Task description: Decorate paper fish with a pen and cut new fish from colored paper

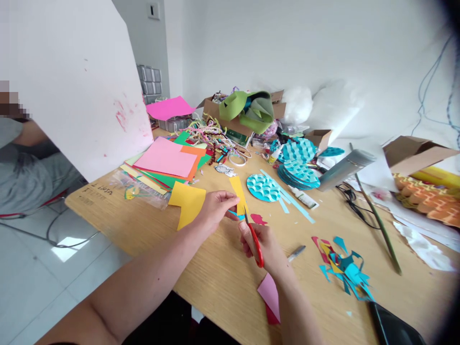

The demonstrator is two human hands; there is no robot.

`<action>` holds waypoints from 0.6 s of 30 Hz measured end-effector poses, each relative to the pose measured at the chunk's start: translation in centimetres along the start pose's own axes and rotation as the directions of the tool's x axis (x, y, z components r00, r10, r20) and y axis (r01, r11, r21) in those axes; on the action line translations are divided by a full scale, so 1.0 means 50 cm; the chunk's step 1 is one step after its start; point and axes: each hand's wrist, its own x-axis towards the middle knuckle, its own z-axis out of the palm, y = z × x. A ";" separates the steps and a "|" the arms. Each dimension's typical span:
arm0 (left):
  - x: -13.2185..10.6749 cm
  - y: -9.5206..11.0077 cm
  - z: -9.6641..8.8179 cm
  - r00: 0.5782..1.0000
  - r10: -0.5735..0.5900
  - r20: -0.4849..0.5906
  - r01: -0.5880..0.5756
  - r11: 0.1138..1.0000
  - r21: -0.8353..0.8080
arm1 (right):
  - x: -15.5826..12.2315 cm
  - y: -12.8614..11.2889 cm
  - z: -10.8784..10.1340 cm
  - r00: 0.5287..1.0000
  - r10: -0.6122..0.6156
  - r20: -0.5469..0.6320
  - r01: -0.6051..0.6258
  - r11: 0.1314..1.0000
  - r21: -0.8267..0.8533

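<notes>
My left hand (219, 207) pinches a small yellow paper strip (236, 188) by its left side. In my right hand (259, 242) are red-handled scissors (257, 247), their blades against the lower right part of the strip. Whether the blades are parted is too small to tell. A larger yellow paper sheet (187, 199) lies under and beside my left wrist. Just past my hands is a red paper scrap (258, 219). A blue paper piece (235, 215) shows below the strip, partly hidden by my left fingers.
Coloured paper sheets (167, 155) are piled at the left. Blue patterned discs (298, 172) and a glue bottle (304, 197) lie ahead. To the right are paper scraps (347, 268), a green stick (377, 215), a grey cylinder (347, 168) and a black phone (393, 326). A white board (82, 81) stands left.
</notes>
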 end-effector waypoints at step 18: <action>0.002 -0.003 0.002 1.000 -0.002 -0.019 0.003 1.000 0.012 | -0.002 -0.014 0.001 0.993 0.114 -0.039 -0.112 0.992 0.055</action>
